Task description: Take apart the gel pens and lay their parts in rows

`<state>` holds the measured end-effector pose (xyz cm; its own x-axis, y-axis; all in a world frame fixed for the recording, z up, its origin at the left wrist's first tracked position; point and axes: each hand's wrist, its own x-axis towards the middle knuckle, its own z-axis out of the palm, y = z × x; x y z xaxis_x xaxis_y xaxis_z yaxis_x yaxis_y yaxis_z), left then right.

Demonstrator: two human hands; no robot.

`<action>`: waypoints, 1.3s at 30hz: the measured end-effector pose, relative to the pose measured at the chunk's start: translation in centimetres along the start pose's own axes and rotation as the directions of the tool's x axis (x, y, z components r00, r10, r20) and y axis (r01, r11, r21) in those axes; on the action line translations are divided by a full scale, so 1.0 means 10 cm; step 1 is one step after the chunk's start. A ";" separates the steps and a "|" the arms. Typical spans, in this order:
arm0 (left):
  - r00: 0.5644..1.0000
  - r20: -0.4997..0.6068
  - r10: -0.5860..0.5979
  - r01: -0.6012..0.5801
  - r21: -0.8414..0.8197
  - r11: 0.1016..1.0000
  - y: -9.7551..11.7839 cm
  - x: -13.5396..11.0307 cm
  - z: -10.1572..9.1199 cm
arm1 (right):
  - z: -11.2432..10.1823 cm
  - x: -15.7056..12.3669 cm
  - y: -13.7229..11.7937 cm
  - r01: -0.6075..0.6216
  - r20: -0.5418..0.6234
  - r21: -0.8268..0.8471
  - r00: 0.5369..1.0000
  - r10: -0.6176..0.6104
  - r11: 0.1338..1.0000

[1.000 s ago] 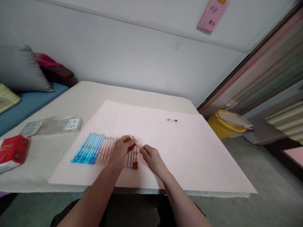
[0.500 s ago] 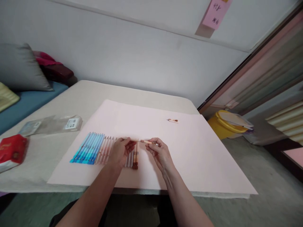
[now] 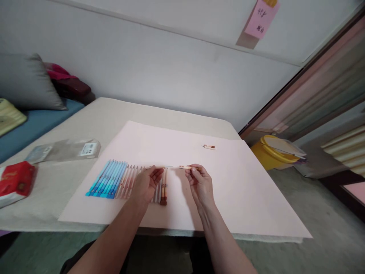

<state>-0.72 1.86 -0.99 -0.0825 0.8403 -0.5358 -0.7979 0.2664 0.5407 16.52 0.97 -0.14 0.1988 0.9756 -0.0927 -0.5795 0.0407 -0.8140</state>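
Pen (image 3: 171,167) pinched at both ends by left hand (image 3: 146,185) and right hand (image 3: 201,183); any pull is best straight along its axis.

Left hand (image 3: 146,184) and right hand (image 3: 201,182) pinched opposite ends of a thin pale pen (image 3: 173,167), which was held level above the pink paper sheet (image 3: 242,190). A row of pens (image 3: 114,179), blue then orange, lay side by side under the left hand and out to its 9 o'clock. A small pen piece (image 3: 209,146) lay alone at the right hand's 1 o'clock. A clear packet (image 3: 64,149) was at 10 o'clock and a red pack (image 3: 14,180) at 9, both off the sheet. A yellow bucket (image 3: 270,152) stood at 2 o'clock.
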 end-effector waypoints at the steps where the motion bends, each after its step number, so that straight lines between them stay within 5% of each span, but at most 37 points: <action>1: 1.000 -0.001 0.006 -0.006 -0.005 1.000 0.01 0.00 0.00 | -0.01 0.01 -0.01 -0.001 -0.007 0.002 1.000 0.001 1.000; 21: 0.999 0.047 -0.025 0.025 0.001 1.000 -0.05 -0.02 0.03 | 0.05 -0.07 0.10 -0.094 0.093 -0.204 0.989 0.115 0.974; 28: 0.991 0.131 -0.028 0.014 0.107 0.994 -0.12 -0.07 0.03 | 0.07 -0.11 0.18 0.001 0.114 -0.359 0.993 0.042 0.933; 39: 0.987 0.161 0.002 -0.027 0.152 0.988 -0.14 -0.08 0.05 | 0.08 -0.07 0.22 -0.122 0.024 -0.180 0.991 0.128 0.976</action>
<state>0.74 1.05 -1.01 0.0127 0.9059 -0.4233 -0.6957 0.3121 0.6470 14.46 0.59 -1.43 0.1041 0.9777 -0.1826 -0.4475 -0.1179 -0.8865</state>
